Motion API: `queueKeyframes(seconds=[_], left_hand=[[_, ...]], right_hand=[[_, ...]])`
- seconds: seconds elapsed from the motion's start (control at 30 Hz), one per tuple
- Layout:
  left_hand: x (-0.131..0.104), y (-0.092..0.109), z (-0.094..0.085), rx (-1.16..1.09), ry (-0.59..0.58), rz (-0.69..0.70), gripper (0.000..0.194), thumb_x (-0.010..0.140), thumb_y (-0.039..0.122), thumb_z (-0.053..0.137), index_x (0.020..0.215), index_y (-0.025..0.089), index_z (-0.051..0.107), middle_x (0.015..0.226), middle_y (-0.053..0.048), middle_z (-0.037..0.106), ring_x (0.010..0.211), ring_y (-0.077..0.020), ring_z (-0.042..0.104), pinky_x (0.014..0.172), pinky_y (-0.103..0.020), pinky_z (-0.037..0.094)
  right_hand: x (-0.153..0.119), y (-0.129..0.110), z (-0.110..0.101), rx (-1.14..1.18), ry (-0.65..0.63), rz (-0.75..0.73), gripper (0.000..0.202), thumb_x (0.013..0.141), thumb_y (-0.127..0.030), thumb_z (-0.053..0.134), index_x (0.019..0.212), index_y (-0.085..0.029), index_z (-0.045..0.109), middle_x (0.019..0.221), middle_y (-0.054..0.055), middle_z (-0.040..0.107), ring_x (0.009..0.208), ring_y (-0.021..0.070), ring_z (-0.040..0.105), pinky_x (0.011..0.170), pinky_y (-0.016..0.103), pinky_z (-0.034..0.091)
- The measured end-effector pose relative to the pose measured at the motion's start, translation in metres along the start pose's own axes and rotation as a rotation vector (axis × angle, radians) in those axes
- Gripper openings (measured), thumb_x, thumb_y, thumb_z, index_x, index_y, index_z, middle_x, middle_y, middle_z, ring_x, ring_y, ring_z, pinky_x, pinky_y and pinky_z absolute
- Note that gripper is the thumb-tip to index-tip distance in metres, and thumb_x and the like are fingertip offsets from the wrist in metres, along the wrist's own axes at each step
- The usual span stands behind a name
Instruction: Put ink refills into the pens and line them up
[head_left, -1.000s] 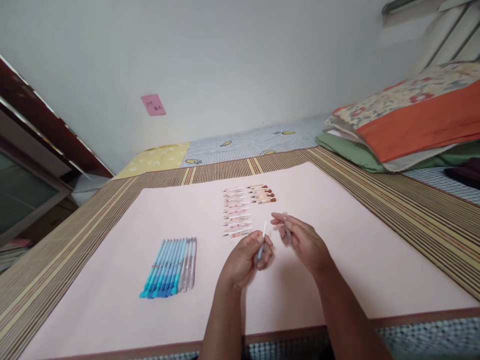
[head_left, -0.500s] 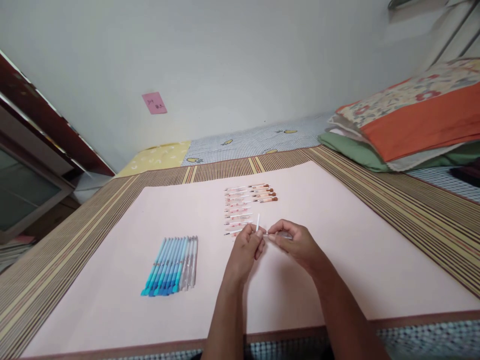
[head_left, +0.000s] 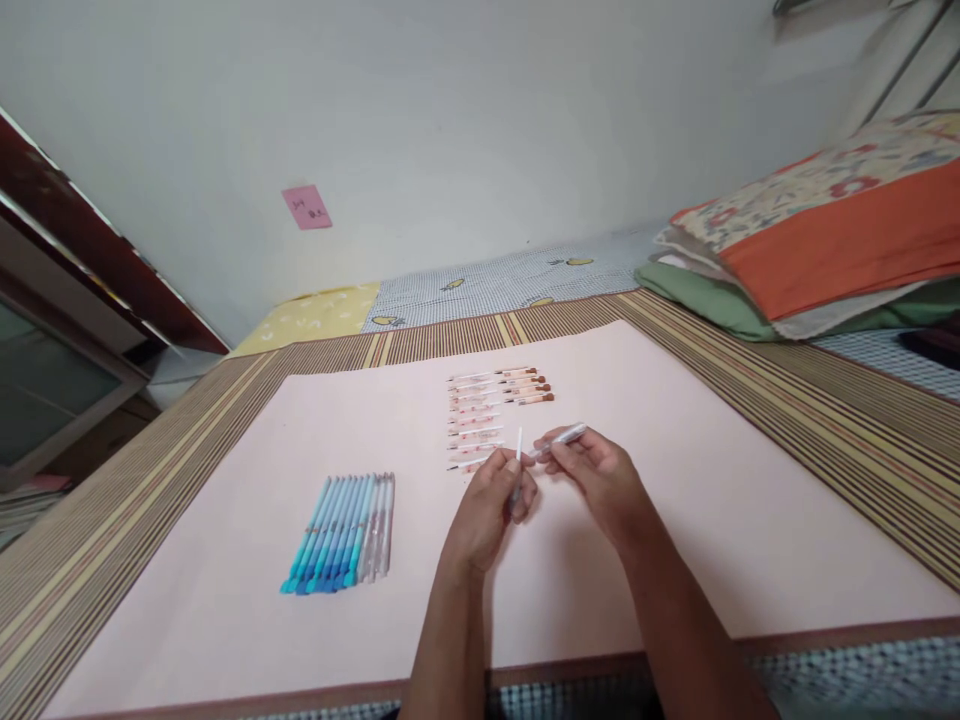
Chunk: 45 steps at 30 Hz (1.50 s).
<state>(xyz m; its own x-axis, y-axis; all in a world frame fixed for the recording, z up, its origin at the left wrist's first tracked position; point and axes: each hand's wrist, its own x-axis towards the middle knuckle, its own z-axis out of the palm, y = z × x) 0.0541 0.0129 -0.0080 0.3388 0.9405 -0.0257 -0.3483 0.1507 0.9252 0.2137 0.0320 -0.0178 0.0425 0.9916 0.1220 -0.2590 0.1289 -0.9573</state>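
Note:
Between the thumb and fingers of my left hand [head_left: 491, 500] is a thin white pen refill [head_left: 519, 443], standing nearly upright. My right hand [head_left: 592, 470] pinches a clear pen barrel [head_left: 570, 434], tilted with its upper end to the right. The two hands are close together over the pink sheet. Just beyond them lies a column of refills and clear pink-patterned pen barrels [head_left: 474, 408]. Several pen parts with brown ends [head_left: 532, 386] lie to the right of that column.
A row of blue pens [head_left: 330, 535] and clear pens [head_left: 381, 530] lies at the left on the pink sheet [head_left: 225, 560]. Under the sheet is a striped mat [head_left: 750, 400]. Folded bedding [head_left: 825, 240] is piled at the right, and a pink note [head_left: 306, 207] hangs on the wall.
My right hand has turned, so the clear barrel now tips upward and shows above the fingers. The white refill stays in my left hand, with its lower part now visible.

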Motion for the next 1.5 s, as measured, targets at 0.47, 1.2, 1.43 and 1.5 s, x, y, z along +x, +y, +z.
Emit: queueKeyframes(seconds=[0.47, 1.2, 1.43, 1.5], left_hand=[[0.000, -0.005, 0.002, 0.172, -0.165, -0.132, 0.031, 0.093, 0.044, 0.057, 0.095, 0.013, 0.060, 0.068, 0.000, 0.055, 0.054, -0.0089, 0.039, 0.056, -0.026, 0.026], [-0.003, -0.002, -0.001, 0.037, -0.237, -0.060, 0.035, 0.086, 0.040, 0.071, 0.100, 0.016, 0.050, 0.080, -0.009, 0.073, 0.052, -0.0091, 0.046, 0.056, -0.025, 0.031], [-0.003, -0.002, 0.002, -0.084, -0.249, -0.056, 0.037, 0.084, 0.041, 0.072, 0.100, 0.015, 0.051, 0.086, -0.014, 0.076, 0.046, -0.0080, 0.047, 0.052, -0.024, 0.034], [-0.003, -0.002, 0.002, -0.111, -0.264, -0.069, 0.037, 0.085, 0.042, 0.071, 0.100, 0.015, 0.052, 0.088, -0.016, 0.076, 0.045, -0.0086, 0.049, 0.050, -0.024, 0.034]], right_hand=[[0.007, -0.004, -0.006, 0.054, 0.202, -0.023, 0.039, 0.071, -0.044, 0.083, 0.095, -0.016, 0.068, 0.073, 0.003, 0.071, 0.068, 0.0153, 0.065, 0.063, 0.027, 0.052], [0.000, -0.013, -0.012, -0.104, -0.202, 0.057, 0.028, 0.076, -0.040, 0.078, 0.089, -0.017, 0.068, 0.080, 0.002, 0.067, 0.076, 0.0160, 0.063, 0.076, 0.030, 0.050], [-0.001, -0.014, -0.014, -0.083, -0.228, 0.069, 0.028, 0.077, -0.040, 0.078, 0.091, -0.018, 0.069, 0.081, 0.002, 0.068, 0.078, 0.0169, 0.064, 0.077, 0.030, 0.050], [-0.002, -0.016, -0.014, -0.077, -0.223, 0.071, 0.029, 0.077, -0.040, 0.078, 0.093, -0.018, 0.070, 0.083, 0.003, 0.069, 0.079, 0.0183, 0.065, 0.078, 0.031, 0.051]])
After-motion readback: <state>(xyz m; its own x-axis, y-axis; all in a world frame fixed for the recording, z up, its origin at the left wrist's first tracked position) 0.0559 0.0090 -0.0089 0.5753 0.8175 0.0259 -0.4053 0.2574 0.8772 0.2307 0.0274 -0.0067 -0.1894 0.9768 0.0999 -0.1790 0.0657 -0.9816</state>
